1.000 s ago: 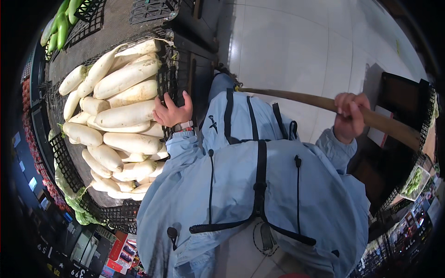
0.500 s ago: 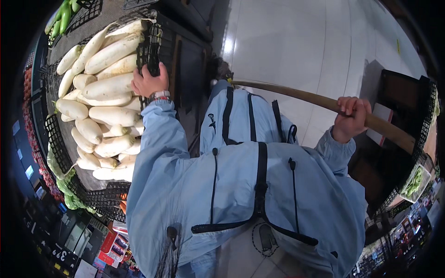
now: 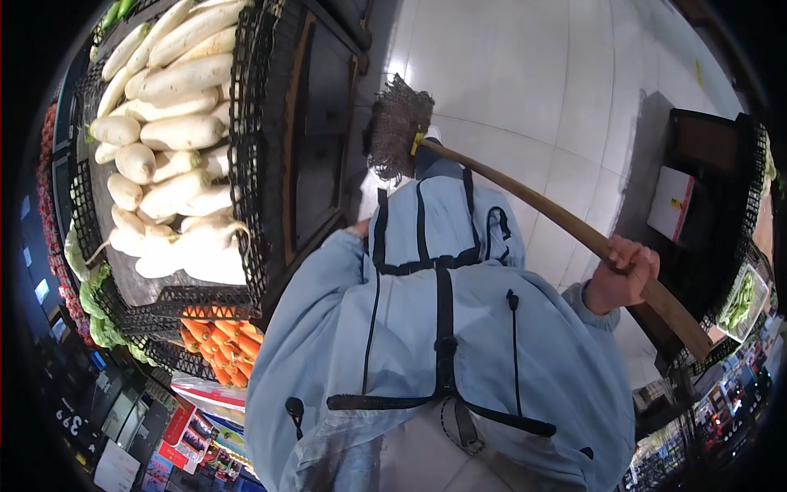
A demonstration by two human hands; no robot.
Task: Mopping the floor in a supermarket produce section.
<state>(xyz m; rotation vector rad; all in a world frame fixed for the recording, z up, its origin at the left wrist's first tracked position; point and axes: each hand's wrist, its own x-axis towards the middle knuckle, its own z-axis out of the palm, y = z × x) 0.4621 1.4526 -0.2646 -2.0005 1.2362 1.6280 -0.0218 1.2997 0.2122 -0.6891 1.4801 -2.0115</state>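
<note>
Over at the far left, white radishes lie heaped in a black mesh display bin, with orange carrots in a lower crate just below and leafy greens at the edge. Beside the bin, the left hand is hidden behind the pale blue jacket sleeve, so I cannot tell how its fingers sit. Further right, a broom slants across the white tiled floor, its dark bristle head touching the tiles near the bin's foot. The right hand wraps its fingers tightly around the wooden handle, well up from the bristles. Beyond it stands a dark crate.
</note>
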